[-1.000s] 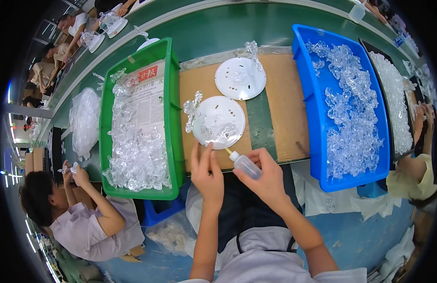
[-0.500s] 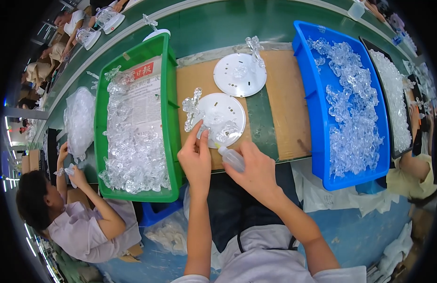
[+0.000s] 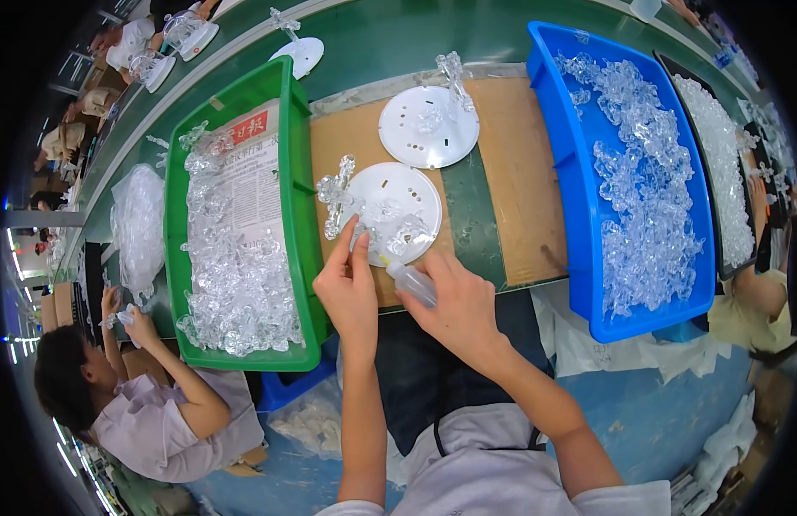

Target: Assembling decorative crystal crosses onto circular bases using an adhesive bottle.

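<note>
My left hand pinches a small clear plastic piece between thumb and fingertips, over the near edge of a round white disc. Its exact shape is hard to make out. In my right hand is a small translucent squeeze bottle, tilted so that its yellow tip points at that piece. Whether the tip touches it, I cannot tell. A clear, branching plastic figure stands at the left rim of this disc. Behind lies a second white disc with another clear figure at its rim.
A green bin on the left holds newspaper and many clear pieces; a blue bin on the right holds more. Beyond it lies a black tray of clear parts. A co-worker sits at left near a plastic bag. Cardboard covers the bench.
The whole view has shifted slightly, bringing the far white disc at upper left more into sight. Both hands keep nearly the same pose by the near disc, still holding the piece and the bottle.
</note>
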{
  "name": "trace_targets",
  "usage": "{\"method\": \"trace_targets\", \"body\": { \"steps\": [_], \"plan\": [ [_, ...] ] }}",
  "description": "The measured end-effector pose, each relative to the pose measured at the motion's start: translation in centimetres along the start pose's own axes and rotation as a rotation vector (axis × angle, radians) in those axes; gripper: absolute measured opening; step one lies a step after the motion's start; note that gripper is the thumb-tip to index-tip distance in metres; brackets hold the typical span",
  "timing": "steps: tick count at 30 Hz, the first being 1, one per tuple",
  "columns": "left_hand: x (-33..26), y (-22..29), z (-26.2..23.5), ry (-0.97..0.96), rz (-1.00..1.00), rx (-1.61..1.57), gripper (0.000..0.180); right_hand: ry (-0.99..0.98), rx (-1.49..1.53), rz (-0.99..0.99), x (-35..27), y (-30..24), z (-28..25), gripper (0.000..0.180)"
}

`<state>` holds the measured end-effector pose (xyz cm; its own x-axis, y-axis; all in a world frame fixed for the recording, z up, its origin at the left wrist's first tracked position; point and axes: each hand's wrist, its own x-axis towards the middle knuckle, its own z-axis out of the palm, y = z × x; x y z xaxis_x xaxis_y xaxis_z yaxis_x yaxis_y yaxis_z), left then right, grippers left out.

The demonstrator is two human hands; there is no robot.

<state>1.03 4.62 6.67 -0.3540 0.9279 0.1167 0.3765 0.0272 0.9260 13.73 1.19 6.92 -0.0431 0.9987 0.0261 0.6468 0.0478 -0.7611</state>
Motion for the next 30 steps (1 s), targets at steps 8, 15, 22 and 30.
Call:
{"method": "trace_targets", "body": {
  "steps": [8, 15, 22, 30],
  "plan": [
    [-0.2, 0.3, 0.1, 0.017, -0.016, 0.067, 0.026, -0.027, -0.006, -0.011, 0.0, -0.1, -0.1, 0.033],
    [-0.4, 0.1, 0.1, 0.037, 0.031, 0.116, 0.026, 0.036, 0.107, -0.027, -0.8, 1.2, -3.2, 0.040],
    [-0.6, -0.2, -0.1, 0.035, 0.036, 0.178, 0.026, 0.381, 0.386, 0.004, 2.7, 4.8, -4.4, 0.038],
    [-0.7, -0.6, 0.2, 0.019, 0.032, 0.123, 0.028, 0.436, 0.117, -0.110, 5.3, 7.0, -4.2, 0.047]
  ]
}}
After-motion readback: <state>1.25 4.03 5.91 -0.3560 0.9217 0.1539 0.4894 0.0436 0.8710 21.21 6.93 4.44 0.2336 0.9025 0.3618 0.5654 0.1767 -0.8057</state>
